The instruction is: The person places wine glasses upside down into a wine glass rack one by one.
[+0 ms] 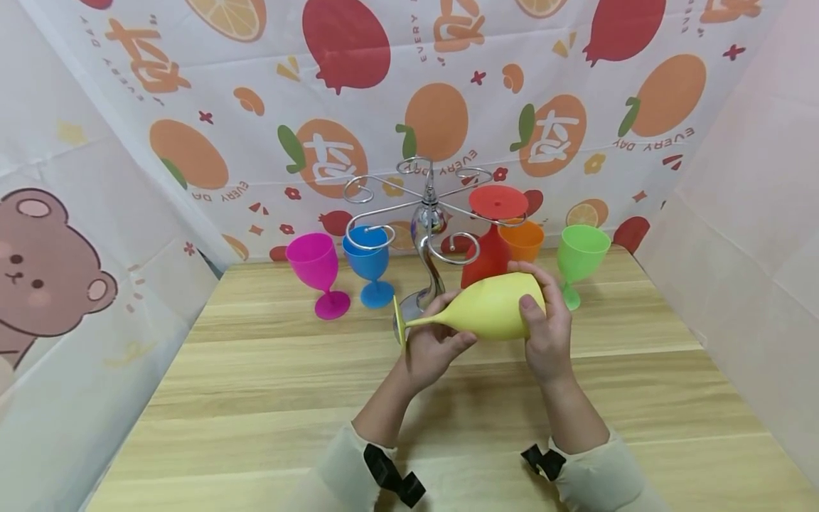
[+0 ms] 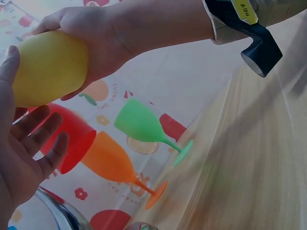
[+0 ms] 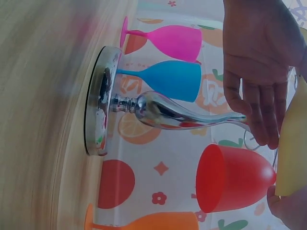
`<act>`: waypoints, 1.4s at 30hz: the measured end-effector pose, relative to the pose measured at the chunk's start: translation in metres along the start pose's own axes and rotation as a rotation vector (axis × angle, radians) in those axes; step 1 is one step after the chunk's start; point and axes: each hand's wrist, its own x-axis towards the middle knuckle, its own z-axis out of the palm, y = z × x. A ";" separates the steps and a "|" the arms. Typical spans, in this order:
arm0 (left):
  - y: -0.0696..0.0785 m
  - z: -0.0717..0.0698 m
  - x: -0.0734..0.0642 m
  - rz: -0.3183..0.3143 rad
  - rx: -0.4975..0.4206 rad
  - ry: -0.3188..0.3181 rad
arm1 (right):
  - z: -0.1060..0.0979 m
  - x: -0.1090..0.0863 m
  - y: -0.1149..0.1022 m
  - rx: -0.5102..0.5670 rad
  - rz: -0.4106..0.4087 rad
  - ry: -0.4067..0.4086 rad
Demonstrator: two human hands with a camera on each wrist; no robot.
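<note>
A yellow plastic goblet [image 1: 495, 307] lies tilted sideways above the table, its foot toward the left. My right hand [image 1: 552, 331] grips its bowl near the rim, thumb in front and fingers behind. At the stem, my left hand [image 1: 431, 352] lies under and behind it; its fingers [image 3: 261, 108] look extended in the right wrist view. Behind the hands stands a chrome goblet rack [image 1: 430, 235] with curled wire arms. A red goblet [image 1: 489, 256] hangs upside down from an arm on the right side. The yellow foot partly covers the rack's base.
Upright on the wooden table [image 1: 269, 419] stand a pink goblet [image 1: 315, 264] and a blue goblet [image 1: 370, 262] left of the rack. An orange goblet [image 1: 526, 240] and a green goblet [image 1: 582, 252] stand on the right. A fruit-print cloth [image 1: 384, 135] hangs behind.
</note>
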 end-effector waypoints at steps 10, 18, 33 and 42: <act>0.003 -0.011 0.001 -0.033 0.014 0.009 | -0.003 -0.001 0.000 -0.031 0.031 -0.044; 0.006 -0.019 -0.001 -0.051 -0.088 -0.019 | -0.007 -0.002 0.000 -0.032 0.024 -0.145; 0.011 -0.030 -0.003 0.021 -0.234 -0.006 | -0.014 -0.002 0.004 -0.050 0.017 -0.417; 0.012 -0.032 -0.001 0.096 -0.287 -0.042 | -0.010 -0.004 0.005 -0.079 0.072 -0.490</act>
